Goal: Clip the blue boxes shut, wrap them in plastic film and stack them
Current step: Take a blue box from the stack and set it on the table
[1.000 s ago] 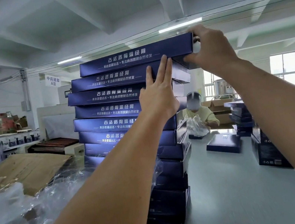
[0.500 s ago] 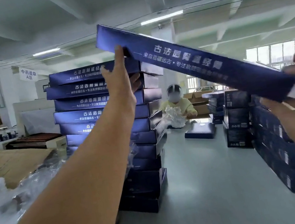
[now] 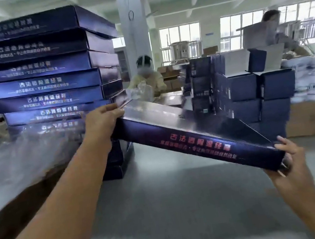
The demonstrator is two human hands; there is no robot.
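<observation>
The tall stack (image 3: 42, 84) of flat cardboard cartons stands at left, one lighter now. The left hand (image 3: 103, 120), fingers curled over the high corner, has brought the glossy, sharp-edged blue box (image 3: 197, 139) down, tilted above the smooth grey table (image 3: 168, 211). The right hand (image 3: 288, 158) pinches its low end (probably for clipping or wrapping).
</observation>
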